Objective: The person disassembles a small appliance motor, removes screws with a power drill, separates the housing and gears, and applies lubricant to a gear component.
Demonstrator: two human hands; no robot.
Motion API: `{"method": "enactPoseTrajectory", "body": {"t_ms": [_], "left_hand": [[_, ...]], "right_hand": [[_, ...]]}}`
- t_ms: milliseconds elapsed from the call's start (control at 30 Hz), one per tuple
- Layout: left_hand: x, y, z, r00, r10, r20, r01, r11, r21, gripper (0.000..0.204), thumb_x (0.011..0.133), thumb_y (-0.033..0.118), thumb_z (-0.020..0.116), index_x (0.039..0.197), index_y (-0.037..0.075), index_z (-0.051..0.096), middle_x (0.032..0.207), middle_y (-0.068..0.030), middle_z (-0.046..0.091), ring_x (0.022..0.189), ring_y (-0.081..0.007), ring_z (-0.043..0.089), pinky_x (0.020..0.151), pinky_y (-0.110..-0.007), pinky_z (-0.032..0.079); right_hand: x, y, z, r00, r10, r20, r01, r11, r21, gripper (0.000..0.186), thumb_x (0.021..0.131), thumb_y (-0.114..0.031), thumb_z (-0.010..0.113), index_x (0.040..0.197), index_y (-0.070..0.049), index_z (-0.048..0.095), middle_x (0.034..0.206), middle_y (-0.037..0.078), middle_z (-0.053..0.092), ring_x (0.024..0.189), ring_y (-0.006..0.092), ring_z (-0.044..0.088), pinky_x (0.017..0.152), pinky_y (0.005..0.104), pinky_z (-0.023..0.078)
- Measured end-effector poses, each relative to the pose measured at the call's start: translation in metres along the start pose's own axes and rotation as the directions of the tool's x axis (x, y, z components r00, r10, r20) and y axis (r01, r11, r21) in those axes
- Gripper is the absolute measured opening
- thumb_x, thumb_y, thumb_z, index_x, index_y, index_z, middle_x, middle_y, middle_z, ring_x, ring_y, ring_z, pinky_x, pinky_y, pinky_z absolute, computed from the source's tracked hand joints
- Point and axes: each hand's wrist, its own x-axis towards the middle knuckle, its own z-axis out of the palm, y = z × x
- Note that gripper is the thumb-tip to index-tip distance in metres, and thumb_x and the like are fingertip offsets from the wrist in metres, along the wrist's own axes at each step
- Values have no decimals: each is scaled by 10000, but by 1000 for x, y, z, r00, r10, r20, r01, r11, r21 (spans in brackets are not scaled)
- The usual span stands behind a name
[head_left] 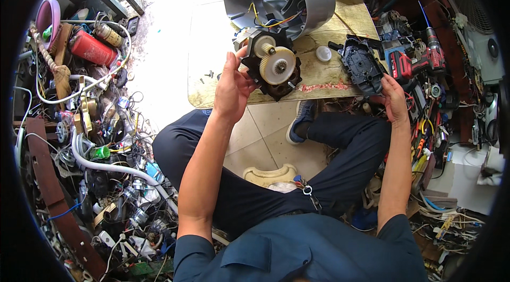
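Left grip [234, 84] pinching gearbox [277, 67] by its left side; right grip [394, 100] pinching black cover [365, 67]. Both at counter's [203, 96] near edge. Gearbox probably heavy, stiff, maybe greasy: hold outer rim.

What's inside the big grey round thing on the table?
Inside the grey housing, thin coloured wires and some dark parts show. The gear assembly covers part of the housing's lower rim, so anything behind there is hidden.

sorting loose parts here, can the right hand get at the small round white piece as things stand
Probably not directly: the right hand holds the black housing, which sits between it and the small round white piece.
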Motion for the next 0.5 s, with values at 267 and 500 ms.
{"method": "enactPoseTrajectory", "body": {"t_ms": [267, 500], "left_hand": [[-1, 1, 2, 1000, -3, -18, 3, 1000, 13, 754, 1111, 658, 351, 1624, 105, 370, 1326, -159, 706, 1152, -236, 691, 1041, -406, 497], [-1, 1, 0, 1000, -1, -7, 1, 1000, 13, 755, 1113, 656, 348, 1625, 102, 366, 1335, -163, 700, 1156, -241, 690, 1035, -408, 500]], "right_hand": [[4, -1, 3, 997, 1, -74, -11, 992, -125, 683, 1046, -372, 712, 1551, 21, 474, 1243, 8, 679, 1088, 105, 671, 758, 349, 641], [3, 0, 10, 987, -30, -155, -3, 978, -211, 735, 1034, -441, 710, 1568, 6, 472, 1381, 59, 647, 1214, 148, 646, 774, 352, 638]]}}
